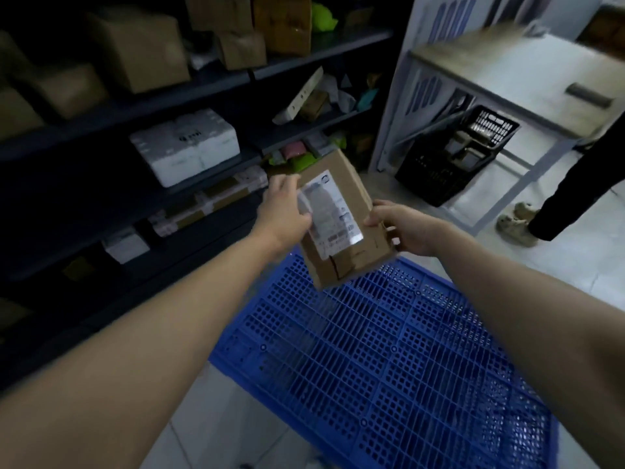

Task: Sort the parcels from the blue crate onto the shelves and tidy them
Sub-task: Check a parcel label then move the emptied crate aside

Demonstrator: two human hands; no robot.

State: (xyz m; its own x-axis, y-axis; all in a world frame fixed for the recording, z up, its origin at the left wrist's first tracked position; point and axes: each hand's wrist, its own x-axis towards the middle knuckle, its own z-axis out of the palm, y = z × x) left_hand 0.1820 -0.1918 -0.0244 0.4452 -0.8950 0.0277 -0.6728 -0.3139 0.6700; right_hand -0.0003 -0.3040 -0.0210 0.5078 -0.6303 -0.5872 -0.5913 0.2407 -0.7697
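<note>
L hand, R hand grip parcel

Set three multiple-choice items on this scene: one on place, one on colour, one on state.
1. Where is the black crate? A on a chair; B under the table; C on a cart.
2. The foam box on the shelf is: A white; B red; C green.
3. The labelled parcel is: A on the floor; B shelved; C gripped by left hand and right hand.
Answers: B, it sits beneath the tabletop; A, its sides are plainly white; C, fingers curl round its edges.
</note>
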